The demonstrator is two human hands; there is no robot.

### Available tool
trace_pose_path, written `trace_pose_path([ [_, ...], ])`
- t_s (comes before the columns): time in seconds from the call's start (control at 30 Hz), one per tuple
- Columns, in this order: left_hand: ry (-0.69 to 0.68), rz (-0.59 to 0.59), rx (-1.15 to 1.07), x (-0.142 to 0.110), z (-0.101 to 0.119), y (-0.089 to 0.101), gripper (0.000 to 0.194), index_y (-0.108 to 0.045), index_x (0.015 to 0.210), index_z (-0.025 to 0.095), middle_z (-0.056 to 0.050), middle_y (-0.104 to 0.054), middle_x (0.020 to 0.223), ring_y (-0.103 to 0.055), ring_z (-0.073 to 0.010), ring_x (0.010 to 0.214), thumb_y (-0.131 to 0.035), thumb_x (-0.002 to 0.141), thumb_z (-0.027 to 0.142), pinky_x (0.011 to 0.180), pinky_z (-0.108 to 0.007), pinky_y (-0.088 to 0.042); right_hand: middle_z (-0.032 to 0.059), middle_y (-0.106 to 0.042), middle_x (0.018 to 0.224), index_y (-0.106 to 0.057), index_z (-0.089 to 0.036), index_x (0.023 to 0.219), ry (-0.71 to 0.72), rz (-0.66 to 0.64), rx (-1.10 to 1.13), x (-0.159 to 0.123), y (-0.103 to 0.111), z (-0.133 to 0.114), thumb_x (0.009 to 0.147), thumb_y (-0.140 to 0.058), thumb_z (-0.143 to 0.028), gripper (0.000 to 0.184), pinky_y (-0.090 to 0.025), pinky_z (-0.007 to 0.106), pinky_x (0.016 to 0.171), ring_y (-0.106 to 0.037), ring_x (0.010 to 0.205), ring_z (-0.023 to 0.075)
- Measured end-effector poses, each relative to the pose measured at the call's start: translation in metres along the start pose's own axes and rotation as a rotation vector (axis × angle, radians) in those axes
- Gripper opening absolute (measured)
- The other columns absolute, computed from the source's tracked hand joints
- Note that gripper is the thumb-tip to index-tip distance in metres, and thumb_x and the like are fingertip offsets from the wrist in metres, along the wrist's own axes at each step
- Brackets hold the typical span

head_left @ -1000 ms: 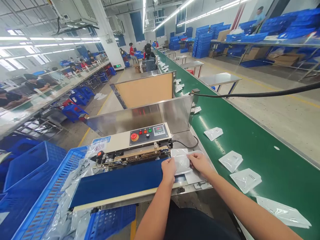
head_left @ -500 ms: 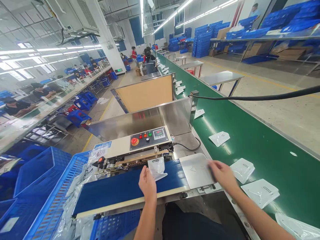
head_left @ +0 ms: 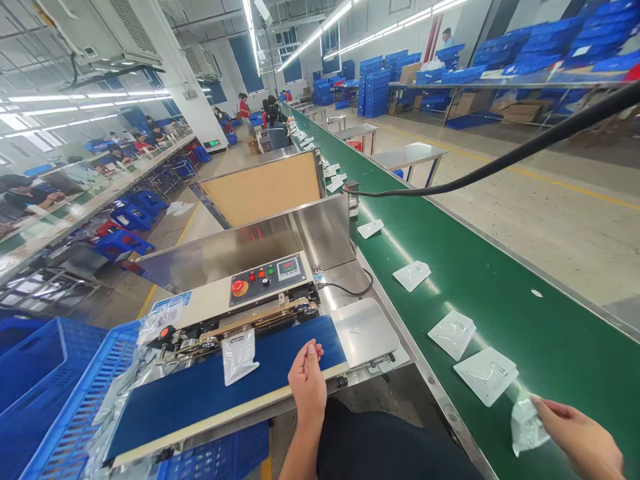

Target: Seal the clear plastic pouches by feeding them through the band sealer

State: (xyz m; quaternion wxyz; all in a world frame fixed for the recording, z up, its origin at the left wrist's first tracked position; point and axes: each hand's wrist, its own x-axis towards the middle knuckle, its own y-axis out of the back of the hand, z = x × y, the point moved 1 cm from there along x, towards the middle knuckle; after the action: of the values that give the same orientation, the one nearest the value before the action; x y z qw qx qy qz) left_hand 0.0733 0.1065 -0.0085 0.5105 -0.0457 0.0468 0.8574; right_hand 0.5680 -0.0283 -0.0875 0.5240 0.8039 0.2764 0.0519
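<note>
At the lower right, my right hand (head_left: 583,430) pinches the edge of a white plastic bag (head_left: 526,428) over the green conveyor belt. My left hand (head_left: 307,381) hovers above the front edge of the sealing machine's blue belt (head_left: 190,407), its fingers curled together with nothing visible in them. Left of that hand, another white bag (head_left: 239,360) lies on the blue belt, its top edge at the sealing mechanism (head_left: 265,317). Several flat white bags, such as one printed bag (head_left: 486,375), lie along the green conveyor (head_left: 450,267).
A control panel (head_left: 265,279) with a red button tops the machine, and a metal plate (head_left: 364,332) adjoins its belt. Blue crates (head_left: 63,360) stand at the left, one holding bags. A black cable (head_left: 480,167) crosses above the conveyor. Other people sit at a far bench.
My right hand has moved from the metal plate to the conveyor and taken hold of a bag. The bag on the blue belt has travelled left, away from my left hand.
</note>
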Motion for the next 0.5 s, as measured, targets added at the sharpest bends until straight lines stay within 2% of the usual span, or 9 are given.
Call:
trace_pose_path([
  [0.07, -0.042, -0.106, 0.042, -0.007, 0.005, -0.018, 0.059, -0.083, 0.110, 0.013, -0.018, -0.083, 0.107, -0.080, -0.0315, 0.096, -0.074, 0.090, 0.068, 0.091, -0.047, -0.065, 0.0205, -0.076, 0.074, -0.064, -0.037, 0.051, -0.063, -0.074, 0.117, -0.008, 0.006, -0.014, 0.062, -0.067, -0.058, 0.023, -0.048, 0.054, 0.063, -0.072, 0.065, 0.0369],
  [0.1, -0.075, -0.170, 0.081, -0.011, 0.007, -0.027, 0.055, -0.084, 0.110, 0.014, -0.018, -0.083, 0.108, -0.079, -0.0316, 0.098, -0.071, 0.093, 0.065, 0.093, -0.047, -0.065, 0.0186, -0.078, 0.078, -0.067, -0.036, 0.055, -0.027, -0.065, 0.177, -0.014, 0.010, -0.026, 0.062, -0.069, -0.059, 0.024, -0.050, 0.054, 0.065, -0.073, 0.069, 0.0379],
  [0.2, -0.221, -0.428, 0.245, -0.025, 0.013, -0.054, 0.041, -0.084, 0.114, 0.018, -0.017, -0.082, 0.116, -0.077, -0.0330, 0.108, -0.070, 0.097, 0.053, 0.101, -0.049, -0.062, 0.0128, -0.081, 0.082, -0.075, -0.033, 0.070, 0.198, 0.020, 0.284, -0.043, 0.021, -0.079, 0.065, -0.074, -0.069, 0.037, -0.056, 0.052, 0.070, -0.075, 0.075, 0.0378],
  [0.27, -0.319, -0.615, 0.343, -0.035, 0.015, -0.073, 0.046, -0.080, 0.129, 0.020, -0.018, -0.078, 0.133, -0.071, -0.0370, 0.126, -0.078, 0.092, 0.046, 0.113, -0.054, -0.056, 0.0103, -0.081, 0.083, -0.078, -0.030, 0.078, 0.326, -0.016, 0.330, -0.069, 0.024, -0.124, 0.070, -0.074, -0.071, 0.041, -0.059, 0.048, 0.075, -0.075, 0.076, 0.0342],
  [0.37, -0.426, -0.784, 0.407, -0.044, 0.021, -0.097, 0.079, -0.064, 0.153, 0.018, -0.020, -0.060, 0.160, -0.052, -0.0422, 0.152, -0.087, 0.083, 0.046, 0.128, -0.060, -0.041, 0.0066, -0.079, 0.079, -0.078, -0.028, 0.082, 0.540, -0.192, 0.445, -0.112, 0.020, -0.195, 0.079, -0.074, -0.066, 0.039, -0.060, 0.041, 0.076, -0.072, 0.072, 0.0266],
  [0.4, -0.452, -0.800, 0.401, -0.045, 0.024, -0.102, 0.080, -0.062, 0.155, 0.018, -0.020, -0.058, 0.162, -0.050, -0.0418, 0.153, -0.086, 0.084, 0.048, 0.129, -0.060, -0.039, 0.0058, -0.078, 0.079, -0.078, -0.027, 0.082, 0.613, -0.269, 0.489, -0.125, 0.018, -0.216, 0.082, -0.075, -0.065, 0.038, -0.059, 0.038, 0.075, -0.071, 0.071, 0.0245],
  [0.47, -0.459, -0.805, 0.355, -0.045, 0.031, -0.105, 0.059, -0.069, 0.146, 0.021, -0.019, -0.066, 0.152, -0.059, -0.0379, 0.143, -0.074, 0.095, 0.050, 0.123, -0.055, -0.046, 0.0060, -0.079, 0.082, -0.078, -0.025, 0.084, 0.717, -0.422, 0.587, -0.145, 0.011, -0.250, 0.085, -0.078, -0.062, 0.037, -0.060, 0.035, 0.075, -0.071, 0.073, 0.0226],
  [0.5, -0.426, -0.794, 0.323, -0.043, 0.033, -0.103, 0.046, -0.075, 0.136, 0.022, -0.017, -0.074, 0.139, -0.067, -0.0349, 0.130, -0.065, 0.101, 0.051, 0.114, -0.049, -0.052, 0.0065, -0.079, 0.084, -0.079, -0.024, 0.088, 0.738, -0.483, 0.643, -0.151, 0.007, -0.262, 0.085, -0.079, -0.062, 0.038, -0.060, 0.034, 0.075, -0.071, 0.074, 0.0226],
])
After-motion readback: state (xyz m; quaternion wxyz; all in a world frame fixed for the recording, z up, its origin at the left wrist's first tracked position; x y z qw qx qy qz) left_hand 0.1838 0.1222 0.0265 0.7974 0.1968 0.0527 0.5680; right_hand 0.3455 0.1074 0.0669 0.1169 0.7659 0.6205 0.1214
